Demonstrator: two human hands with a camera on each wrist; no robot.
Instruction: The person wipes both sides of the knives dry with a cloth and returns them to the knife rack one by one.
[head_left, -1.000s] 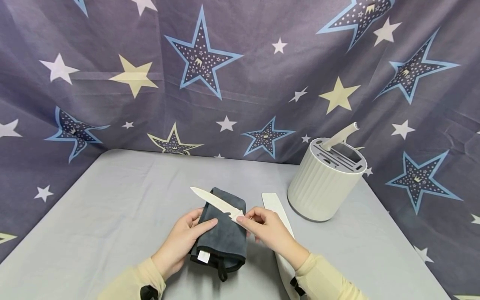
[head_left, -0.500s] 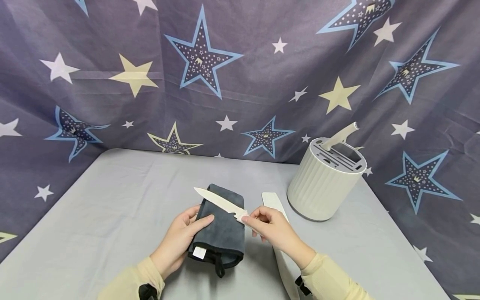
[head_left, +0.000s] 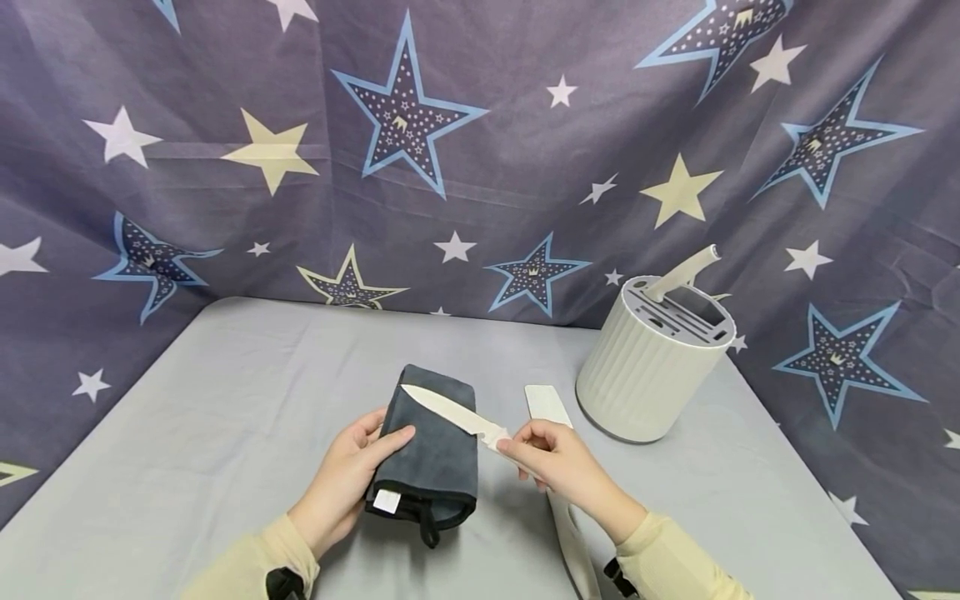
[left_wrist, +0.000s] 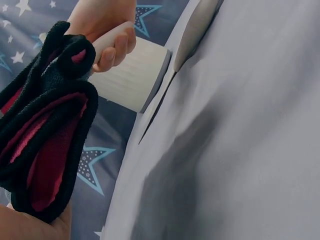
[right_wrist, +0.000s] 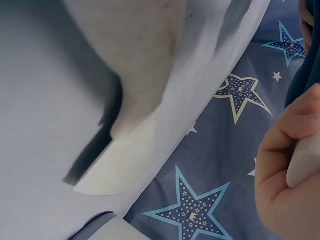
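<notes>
My left hand (head_left: 345, 475) grips a folded dark grey cloth (head_left: 431, 462), its thumb on the front face. The cloth has black edging, a white tag and a hanging loop; the left wrist view shows red lining inside its folds (left_wrist: 47, 175). My right hand (head_left: 570, 471) holds a cream knife (head_left: 448, 412) by the handle, fingers curled round it. The blade lies across the front of the cloth, tip to the upper left. Whether it touches the cloth all along I cannot tell. In the right wrist view the right hand (right_wrist: 285, 165) is at the edge, blade out of sight.
A larger cream knife (head_left: 546, 403) lies on the grey table, partly hidden beneath my right forearm. Behind it to the right stands a ribbed white knife block (head_left: 648, 379) with one handle (head_left: 684, 273) sticking out. A star-patterned curtain (head_left: 525, 167) hangs behind the table.
The cloth and my left hand have shifted left. My right hand has moved right and slightly down with the knife, so the tip no longer sticks out past the cloth's left edge.
</notes>
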